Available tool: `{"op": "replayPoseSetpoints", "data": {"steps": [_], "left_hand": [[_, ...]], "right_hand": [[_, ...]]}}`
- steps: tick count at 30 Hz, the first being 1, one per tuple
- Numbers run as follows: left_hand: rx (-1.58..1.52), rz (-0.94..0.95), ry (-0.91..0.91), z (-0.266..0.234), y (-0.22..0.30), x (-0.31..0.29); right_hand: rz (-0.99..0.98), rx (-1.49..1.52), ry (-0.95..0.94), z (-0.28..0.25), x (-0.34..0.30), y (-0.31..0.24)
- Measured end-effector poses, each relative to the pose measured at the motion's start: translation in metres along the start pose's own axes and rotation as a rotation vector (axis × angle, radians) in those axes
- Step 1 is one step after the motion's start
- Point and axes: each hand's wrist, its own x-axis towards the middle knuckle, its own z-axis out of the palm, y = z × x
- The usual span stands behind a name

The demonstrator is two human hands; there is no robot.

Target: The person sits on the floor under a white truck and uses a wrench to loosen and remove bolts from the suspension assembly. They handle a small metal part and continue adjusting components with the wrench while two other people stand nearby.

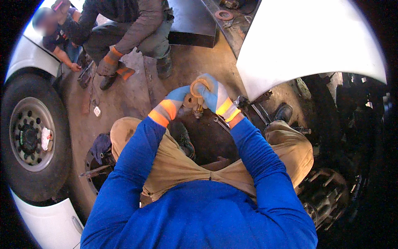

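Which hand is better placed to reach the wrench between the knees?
Probably the right hand: the wrench lies nearer to it than to the left hand. The right seems to hold a round tan part, so it may need freeing first.

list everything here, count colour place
Ring: 1, tan, in right hand
Metal part: 1, brown, below ring
Wrench: 1 clear, silver, right of metal part
Wheel: 1, grey, black tyre, left
Panels: several, white, both sides
Box: 1, black, top centre
Cloth: 1, navy, left of centre
Hub: 1, dark, lower right
Co-workers: 2, dark clothes, upper left
Left hand: 1, blue-grey glove, centre
Right hand: 1, blue-grey glove, centre
Sleeves: 2, blue, lower centre
Trousers: 1, tan, lower centre
Own boots: 2, dark, near trousers
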Motion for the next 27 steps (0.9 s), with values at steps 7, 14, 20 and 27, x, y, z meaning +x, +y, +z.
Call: {"op": "replayPoseSetpoints", "data": {"steps": [7, 14, 20, 27], "left_hand": [[-0.161, -0.028, 0.062, 0.009, -0.010, -0.005], [-0.170, 0.056, 0.272, 0.007, -0.023, 0.009], [-0.145, -0.024, 0.212, -0.006, -0.002, 0.003], [-0.378, 0.013, 0.144, 0.001, 0.003, 0.002]], "right_hand": [[0.181, 0.034, -0.178, -0.004, -0.002, -0.016], [-0.151, 0.017, -0.152, 0.006, 0.001, 0.028], [0.332, 0.241, -0.078, -0.032, 0.006, -0.012], [0.303, 0.353, 0.067, -0.018, 0.010, -0.024]]}}
